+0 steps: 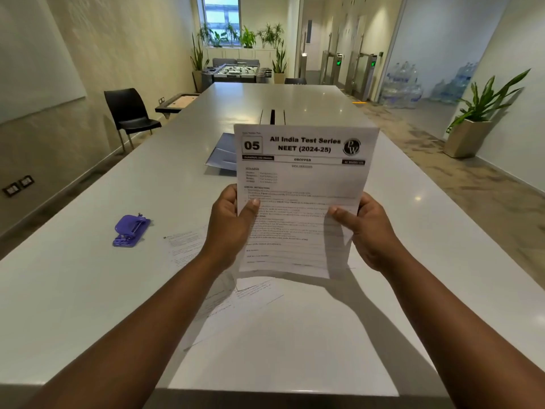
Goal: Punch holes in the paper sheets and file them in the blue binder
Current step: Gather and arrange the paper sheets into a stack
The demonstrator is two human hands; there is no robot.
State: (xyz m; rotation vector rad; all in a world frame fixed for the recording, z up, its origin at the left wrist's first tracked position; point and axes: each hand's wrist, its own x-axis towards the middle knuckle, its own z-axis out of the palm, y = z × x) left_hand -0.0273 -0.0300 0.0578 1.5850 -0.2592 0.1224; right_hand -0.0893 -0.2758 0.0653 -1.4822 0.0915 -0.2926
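Note:
A printed paper sheet [303, 178] headed "All India Test Series" is held upright above the table. My left hand [231, 228] pinches its left edge, thumb on the front. My right hand [365, 228] pinches its right edge the same way. More printed sheets [188, 246] lie flat on the table beneath and to the left of the held one. A purple hole punch [131, 230] sits on the table to the left, apart from both hands. The blue binder [222, 153] lies further back, mostly hidden behind the held sheet.
A long white table [88, 290] runs away from me, with a cable slot [272, 116] in its middle. A black chair [129, 113] stands at the left side. A potted plant [472, 125] is on the floor to the right.

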